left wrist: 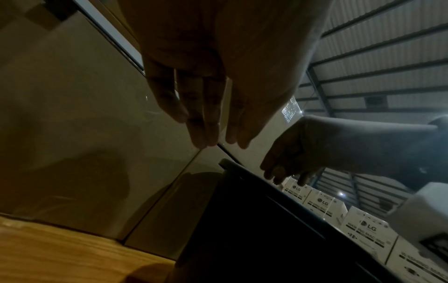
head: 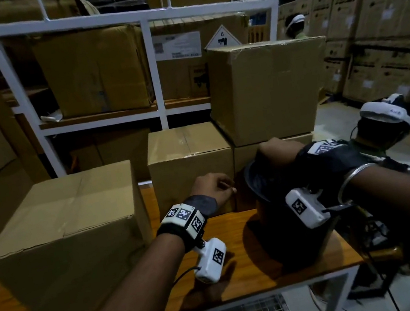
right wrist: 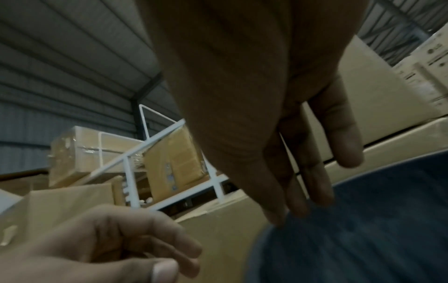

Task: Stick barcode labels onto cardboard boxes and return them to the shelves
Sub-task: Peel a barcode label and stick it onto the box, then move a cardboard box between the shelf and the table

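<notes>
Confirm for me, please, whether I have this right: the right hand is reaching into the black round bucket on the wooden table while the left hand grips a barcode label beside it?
Not quite. The right hand does reach into the black round bucket on the wooden table, but the left hand grips no barcode label; the left wrist view shows its fingers straight and bare.

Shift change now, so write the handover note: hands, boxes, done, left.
Left hand: open, holding nothing, in front of the middle box.
Right hand: open, fingers reaching down into the black bucket on the wooden table; I cannot see what is inside.
Boxes: a large box on the left of the table, the middle box behind, a stacked box at the right.
Done: no new label visible on these boxes.
Left: label the boxes and shelve them.
</notes>
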